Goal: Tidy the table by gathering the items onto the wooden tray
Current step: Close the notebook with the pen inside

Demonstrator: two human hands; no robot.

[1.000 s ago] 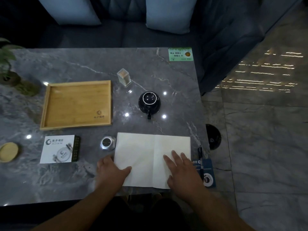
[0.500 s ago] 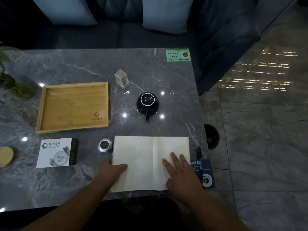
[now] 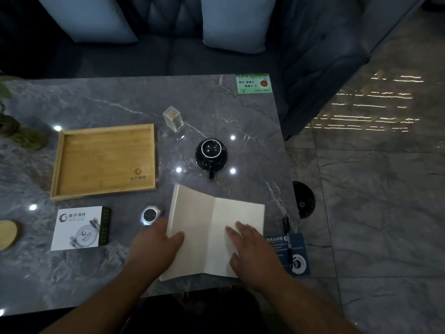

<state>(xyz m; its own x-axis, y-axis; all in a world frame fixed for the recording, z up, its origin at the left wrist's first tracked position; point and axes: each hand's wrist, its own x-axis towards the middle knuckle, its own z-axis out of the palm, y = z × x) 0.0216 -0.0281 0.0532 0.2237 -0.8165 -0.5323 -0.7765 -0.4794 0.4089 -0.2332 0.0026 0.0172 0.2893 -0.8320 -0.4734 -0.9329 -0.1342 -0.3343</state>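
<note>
Your left hand [image 3: 157, 244] grips the left edge of the open notebook [image 3: 212, 232], thumb on top of the page and the other fingers hidden underneath, so it is clamped on that cover. The left half is raised off the table [image 3: 120, 102] and tilted up, likely to fold it shut before moving it. Your right hand [image 3: 252, 249] lies flat on the right page, fingers [image 3: 237, 231] spread and pressing down, holding nothing; it looks to be pinning the book so it doesn't slide.

The wooden tray [image 3: 103, 190] sits up-left of the notebook, well apart, nothing in it. So the gathering is not yet done for any item.

Other things, relative to the notebook:
- small silver round gadget [image 3: 150, 215] just beside its left edge, near your left hand
- white box [image 3: 79, 227] further left, below the tray
- black teapot [image 3: 211, 154] behind the notebook, handle pointing toward you
- clear toothpick holder [image 3: 173, 119] further back, near the tray's far right corner
- pen [image 3: 287, 239] lying on a blue card [image 3: 296, 255] just right of it, at the table edge
- wooden coaster [image 3: 7, 235] far left

Closed, the book should lift easier in one hand.
</note>
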